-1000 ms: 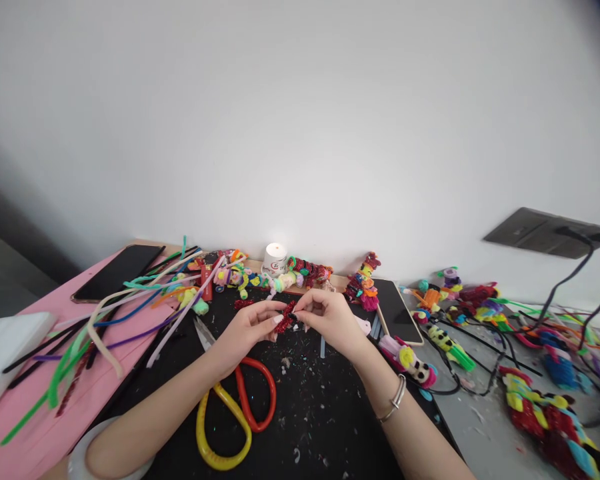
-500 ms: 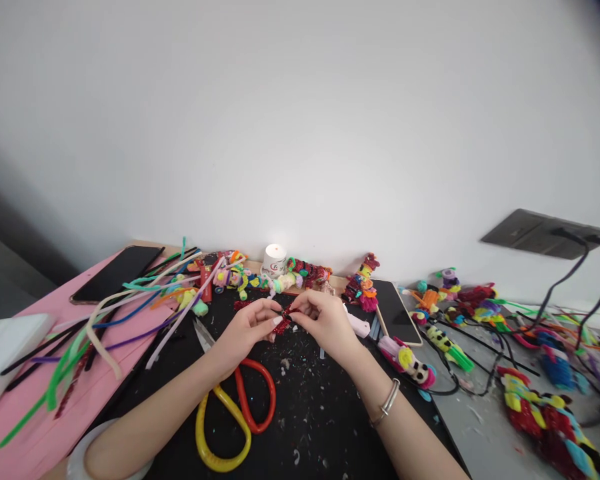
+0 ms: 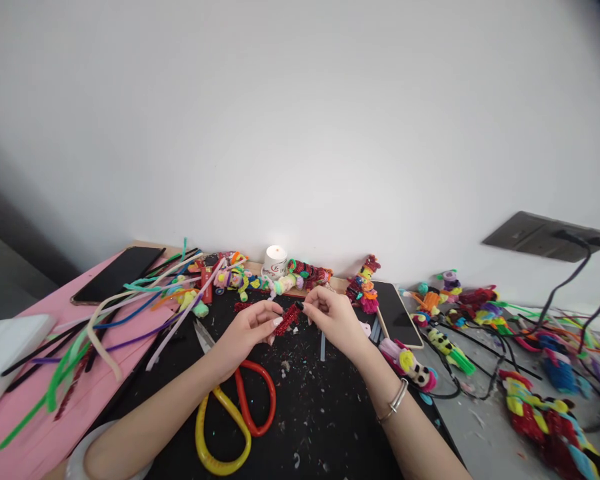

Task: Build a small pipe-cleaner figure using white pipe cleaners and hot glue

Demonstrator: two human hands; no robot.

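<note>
My left hand [image 3: 250,330] pinches a piece made of red glittery pipe cleaner [image 3: 289,320] between thumb and fingertips. Its far end tilts up to the right. My right hand [image 3: 333,319] is closed at that end, thumb and finger on a small black piece [image 3: 300,305] that touches the red one; what exactly it is cannot be made out. Below my left wrist lie big scissors [image 3: 223,427] with one yellow and one red handle loop, blades pointing away. More red tinsel [image 3: 243,307] lies behind my left hand.
Loose pipe cleaners [image 3: 100,327] spread over a pink board [image 3: 25,387] at left, beside a black phone [image 3: 117,273]. A paper cup [image 3: 275,261] and pipe-cleaner dolls [image 3: 363,287] line the wall. Another phone [image 3: 397,317], more dolls [image 3: 530,407] and cables are at right. Scraps litter the black mat [image 3: 325,413].
My right hand has moved slightly right and up, drawing the small black piece to the end of the red piece. More of the red piece now shows between my hands.
</note>
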